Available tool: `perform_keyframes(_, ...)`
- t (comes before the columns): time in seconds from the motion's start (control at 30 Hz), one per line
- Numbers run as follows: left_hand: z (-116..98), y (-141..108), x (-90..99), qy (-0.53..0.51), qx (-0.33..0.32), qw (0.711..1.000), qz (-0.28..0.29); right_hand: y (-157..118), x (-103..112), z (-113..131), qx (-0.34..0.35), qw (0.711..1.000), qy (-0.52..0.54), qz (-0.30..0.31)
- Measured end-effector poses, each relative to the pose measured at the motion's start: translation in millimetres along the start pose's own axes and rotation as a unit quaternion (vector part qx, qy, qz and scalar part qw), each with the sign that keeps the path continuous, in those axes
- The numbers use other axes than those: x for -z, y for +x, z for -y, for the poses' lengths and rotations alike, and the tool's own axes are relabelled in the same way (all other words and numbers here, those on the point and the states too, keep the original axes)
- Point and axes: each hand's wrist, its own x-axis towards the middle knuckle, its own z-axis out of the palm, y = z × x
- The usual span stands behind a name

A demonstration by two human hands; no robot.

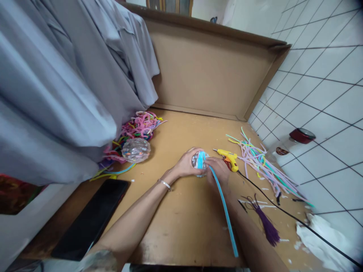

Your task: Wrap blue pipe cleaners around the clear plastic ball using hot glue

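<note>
my left hand [187,163] is curved around one side of a small clear round piece [200,162], thumb and fingers spread only as far as its girth. my right hand [220,174] is closed to a narrow pinch on a blue fuzzy strip [224,202], right against that piece, and the strip's tail hangs down toward me. the piece sits between my hands, above the middle of the table [170,219]; i'd judge it light, stiff and a bit slippery, best gripped round the bare sides, clear of the blue bands across it. the strip looks soft and bendy, easiest to guide close to its end. just past my right hand lies a yellow glue gun [231,158], then a spread of pastel strips [256,160]; off to the left, a clear ribbed bowl [136,150].
</note>
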Motion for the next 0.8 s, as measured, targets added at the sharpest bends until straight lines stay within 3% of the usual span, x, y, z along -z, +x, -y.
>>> perform_keyframes(0.23,1.1,0.3,-1.1,0.003,-0.003,1.0,-0.001,1.9,-1.1,2.5,0.012,1.0,0.014,-0.02)
perform_keyframes(0.8,-3.7,-0.1,-0.2,0.014,0.012,1.0,0.007,3.7,2.5,7.7,-0.004,1.0,-0.01,0.014)
